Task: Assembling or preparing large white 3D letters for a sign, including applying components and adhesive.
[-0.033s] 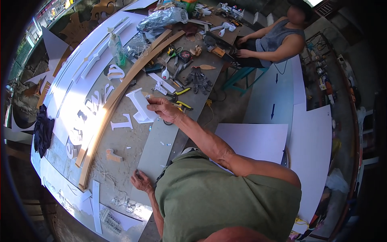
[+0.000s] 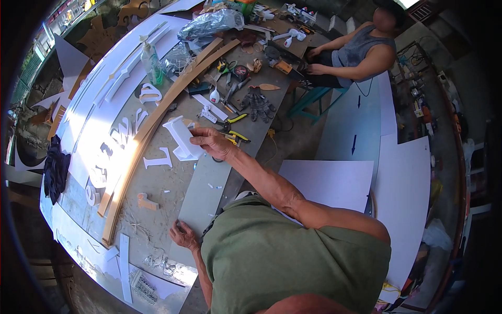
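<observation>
My right hand (image 2: 213, 142) pinches the edge of a white raised block letter (image 2: 179, 133), which stands tilted over the table. Its far end has a wider foot, and my fingers cover part of its right side. My left hand (image 2: 184, 236) rests on the edge of a grey strip panel (image 2: 201, 191), fingers loosely bent and apart, with nothing visible in it. Between the hands lie a flat white letter (image 2: 158, 159) and a small tan and white piece (image 2: 148, 202). Yellow-handled pliers (image 2: 238, 136) lie just beyond my right hand.
Long wooden strips (image 2: 157, 118) cross the table, with several white letters (image 2: 117, 137) to their left. Farther off are a grey work glove (image 2: 258, 104), a green-tinted bottle (image 2: 151, 63) and an angle grinder (image 2: 282, 65). Another person (image 2: 361, 55) sits at the far right beside a teal stool (image 2: 316, 102).
</observation>
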`<action>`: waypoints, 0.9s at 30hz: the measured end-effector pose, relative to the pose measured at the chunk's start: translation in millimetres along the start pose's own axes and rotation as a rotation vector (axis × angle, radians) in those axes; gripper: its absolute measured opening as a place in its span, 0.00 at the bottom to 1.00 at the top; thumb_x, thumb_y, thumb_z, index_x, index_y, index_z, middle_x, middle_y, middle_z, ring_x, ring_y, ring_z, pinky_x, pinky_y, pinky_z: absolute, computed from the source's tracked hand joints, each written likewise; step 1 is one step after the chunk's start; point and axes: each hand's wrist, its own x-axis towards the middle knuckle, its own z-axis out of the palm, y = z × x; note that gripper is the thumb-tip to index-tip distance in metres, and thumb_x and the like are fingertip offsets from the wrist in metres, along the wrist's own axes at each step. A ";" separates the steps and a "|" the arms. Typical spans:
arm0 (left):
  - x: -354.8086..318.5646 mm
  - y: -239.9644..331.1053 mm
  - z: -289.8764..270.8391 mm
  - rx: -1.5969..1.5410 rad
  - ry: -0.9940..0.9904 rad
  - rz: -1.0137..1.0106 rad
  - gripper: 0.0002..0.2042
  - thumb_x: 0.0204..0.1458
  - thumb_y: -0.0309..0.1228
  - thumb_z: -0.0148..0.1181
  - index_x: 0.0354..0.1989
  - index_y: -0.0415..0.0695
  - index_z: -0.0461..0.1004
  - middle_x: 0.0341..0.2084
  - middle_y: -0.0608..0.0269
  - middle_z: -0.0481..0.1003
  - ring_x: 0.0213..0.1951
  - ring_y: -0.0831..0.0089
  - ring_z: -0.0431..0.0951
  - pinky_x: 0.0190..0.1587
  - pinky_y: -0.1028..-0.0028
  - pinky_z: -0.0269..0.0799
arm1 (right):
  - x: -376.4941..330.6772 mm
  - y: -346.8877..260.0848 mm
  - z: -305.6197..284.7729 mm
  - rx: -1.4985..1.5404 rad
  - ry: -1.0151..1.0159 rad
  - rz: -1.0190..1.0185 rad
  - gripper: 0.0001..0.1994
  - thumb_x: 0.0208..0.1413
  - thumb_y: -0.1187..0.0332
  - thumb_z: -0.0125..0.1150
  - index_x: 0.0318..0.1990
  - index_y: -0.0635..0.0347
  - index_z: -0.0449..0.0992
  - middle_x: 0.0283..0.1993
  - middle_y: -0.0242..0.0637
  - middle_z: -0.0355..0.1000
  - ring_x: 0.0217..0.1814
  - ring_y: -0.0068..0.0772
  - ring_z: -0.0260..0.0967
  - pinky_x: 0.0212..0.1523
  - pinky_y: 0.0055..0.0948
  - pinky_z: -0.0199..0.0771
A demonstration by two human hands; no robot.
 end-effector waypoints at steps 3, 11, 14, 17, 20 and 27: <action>-0.6 0.0 -0.8 -0.002 -0.020 -0.035 0.09 0.57 0.32 0.61 0.45 0.46 0.77 0.32 0.54 0.72 0.41 0.54 0.72 0.46 0.58 0.68 | 1.1 6.9 1.0 -0.032 -0.003 0.018 0.23 0.55 0.73 0.68 0.58 0.67 0.74 0.51 0.37 0.77 0.54 0.27 0.74 0.60 0.28 0.71; 0.1 3.6 0.2 0.021 0.057 0.049 0.09 0.58 0.32 0.61 0.44 0.45 0.77 0.32 0.54 0.72 0.41 0.54 0.72 0.45 0.58 0.68 | 6.2 10.6 2.0 -0.078 -0.030 0.056 0.27 0.53 0.71 0.69 0.60 0.69 0.72 0.53 0.38 0.76 0.55 0.29 0.74 0.60 0.30 0.71; -0.1 4.8 -1.8 0.007 0.043 0.039 0.09 0.58 0.32 0.61 0.44 0.45 0.77 0.32 0.54 0.72 0.41 0.54 0.72 0.45 0.58 0.68 | 10.4 15.1 -0.4 -0.120 -0.060 0.059 0.29 0.51 0.69 0.70 0.61 0.69 0.71 0.54 0.38 0.76 0.55 0.29 0.73 0.61 0.29 0.70; 0.6 4.5 -1.0 0.010 0.050 0.048 0.09 0.57 0.32 0.61 0.44 0.45 0.77 0.32 0.54 0.72 0.40 0.54 0.72 0.45 0.58 0.68 | 13.1 21.3 -5.9 -0.143 -0.079 0.065 0.30 0.50 0.68 0.71 0.61 0.68 0.72 0.54 0.38 0.76 0.55 0.28 0.73 0.60 0.27 0.69; 0.0 3.7 -0.4 0.024 0.046 0.051 0.09 0.57 0.32 0.61 0.44 0.46 0.77 0.32 0.55 0.72 0.40 0.54 0.72 0.45 0.58 0.68 | 13.7 24.0 -8.2 -0.149 -0.080 0.077 0.29 0.50 0.68 0.71 0.61 0.68 0.72 0.54 0.37 0.76 0.54 0.27 0.73 0.59 0.27 0.69; -1.3 -5.0 2.3 0.017 0.015 0.022 0.09 0.57 0.32 0.61 0.45 0.46 0.78 0.31 0.55 0.72 0.40 0.54 0.72 0.45 0.58 0.68 | 11.2 20.4 -1.1 -0.103 -0.042 0.074 0.27 0.48 0.68 0.69 0.58 0.64 0.75 0.49 0.32 0.77 0.46 0.21 0.72 0.44 0.20 0.68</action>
